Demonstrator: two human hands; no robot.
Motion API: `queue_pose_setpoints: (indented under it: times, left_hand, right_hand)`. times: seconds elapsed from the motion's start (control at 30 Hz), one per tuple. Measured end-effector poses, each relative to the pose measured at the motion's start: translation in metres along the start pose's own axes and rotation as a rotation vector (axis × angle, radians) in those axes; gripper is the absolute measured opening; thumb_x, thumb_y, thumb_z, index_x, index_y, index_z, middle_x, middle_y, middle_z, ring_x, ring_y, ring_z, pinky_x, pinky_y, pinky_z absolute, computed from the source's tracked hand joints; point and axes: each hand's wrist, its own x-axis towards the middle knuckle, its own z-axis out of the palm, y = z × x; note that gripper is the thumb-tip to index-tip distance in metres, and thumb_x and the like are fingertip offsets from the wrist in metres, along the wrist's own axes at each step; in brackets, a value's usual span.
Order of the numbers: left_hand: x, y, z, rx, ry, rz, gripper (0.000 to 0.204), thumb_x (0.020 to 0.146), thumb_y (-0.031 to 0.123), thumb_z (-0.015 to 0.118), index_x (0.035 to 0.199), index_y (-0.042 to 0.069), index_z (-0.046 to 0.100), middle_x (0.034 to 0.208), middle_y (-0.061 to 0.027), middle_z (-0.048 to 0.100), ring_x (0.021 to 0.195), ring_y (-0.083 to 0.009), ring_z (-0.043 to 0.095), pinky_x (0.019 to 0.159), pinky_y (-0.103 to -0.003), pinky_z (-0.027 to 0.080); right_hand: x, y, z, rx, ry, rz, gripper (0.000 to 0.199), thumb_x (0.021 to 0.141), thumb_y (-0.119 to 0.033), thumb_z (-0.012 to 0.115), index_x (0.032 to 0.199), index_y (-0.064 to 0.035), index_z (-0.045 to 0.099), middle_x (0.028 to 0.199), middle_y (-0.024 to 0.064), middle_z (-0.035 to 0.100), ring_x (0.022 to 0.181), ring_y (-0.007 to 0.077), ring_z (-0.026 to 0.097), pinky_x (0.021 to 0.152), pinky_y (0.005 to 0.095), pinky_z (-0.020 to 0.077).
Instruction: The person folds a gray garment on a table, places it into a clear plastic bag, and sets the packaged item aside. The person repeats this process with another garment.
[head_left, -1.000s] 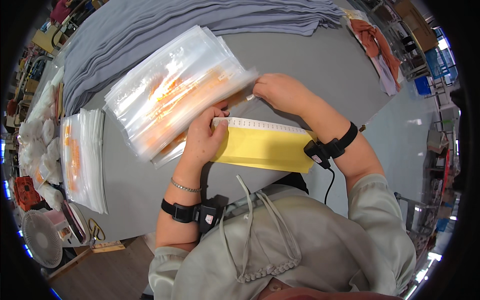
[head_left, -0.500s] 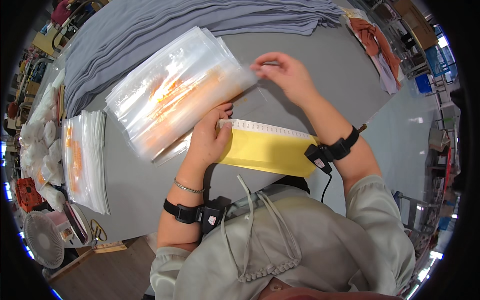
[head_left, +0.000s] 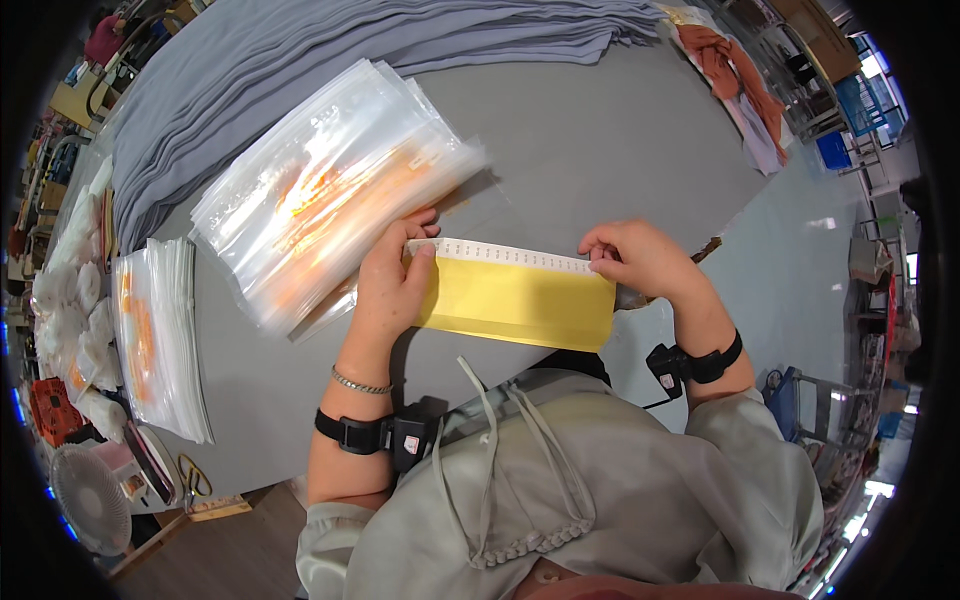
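Note:
A yellow label sheet [head_left: 515,300] with a strip of small white labels [head_left: 500,252] along its far edge lies before me. My left hand [head_left: 392,275] grips its left end, thumb on top and fingers beneath. Those fingers reach to the edge of a stack of clear plastic bags [head_left: 330,190] with orange print, fanned out to the left. My right hand [head_left: 640,262] pinches at the far right corner of the sheet, at the end of the label strip. Whether a loose label is between its fingertips, I cannot tell.
Folded grey-blue fabric [head_left: 300,75] lies along the far side of the grey table [head_left: 590,130]. A second bag stack [head_left: 155,335] sits at the left, near yellow-handled scissors [head_left: 195,477] and a white fan [head_left: 90,497]. Rust-coloured cloth [head_left: 735,75] lies far right.
My right hand has come down from beside the right edge of the bag stack to the right end of the yellow sheet, fingers closing there. The left hand keeps its grip.

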Motion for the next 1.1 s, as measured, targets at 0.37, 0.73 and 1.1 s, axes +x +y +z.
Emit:
queue_pose_setpoints:
  times: [0.37, 0.73, 1.1]
  left_hand:
    - [0.001, 0.002, 0.001, 0.025, 0.039, 0.021, 0.007, 0.087, 0.000, 0.054, 0.093, -0.002, 0.052, 0.119, -0.0190, 0.061, 0.101, -0.0248, 0.064, 0.089, -0.034, 0.048]
    - [0.000, 0.005, -0.002, 0.012, -0.012, 0.004, 0.003, 0.089, 0.000, 0.052, 0.092, -0.001, 0.051, 0.125, -0.0189, 0.057, 0.109, -0.0219, 0.059, 0.093, -0.034, 0.046]
    - [0.000, 0.003, -0.003, -0.055, -0.005, 0.015, 0.007, 0.085, 0.001, 0.056, 0.090, 0.000, 0.051, 0.130, -0.0210, 0.054, 0.105, -0.0237, 0.062, 0.091, -0.034, 0.047]
  right_hand:
    - [-0.012, -0.002, 0.014, -0.018, 0.069, 0.003, 0.009, 0.079, -0.007, 0.064, 0.087, -0.0024, 0.064, 0.079, 0.0105, 0.062, 0.072, 0.0243, 0.061, 0.065, 0.0335, 0.0496]
    - [-0.009, -0.007, 0.000, 0.005, 0.452, 0.224, 0.009, 0.082, -0.012, 0.062, 0.086, -0.0033, 0.061, 0.072, 0.0087, 0.062, 0.065, 0.0193, 0.060, 0.061, 0.0324, 0.0473]
    - [0.119, -0.045, 0.047, 0.164, 0.372, 0.025, 0.018, 0.079, -0.016, 0.065, 0.085, 0.0005, 0.066, 0.080, 0.0135, 0.066, 0.074, 0.0287, 0.063, 0.069, 0.0368, 0.0500]
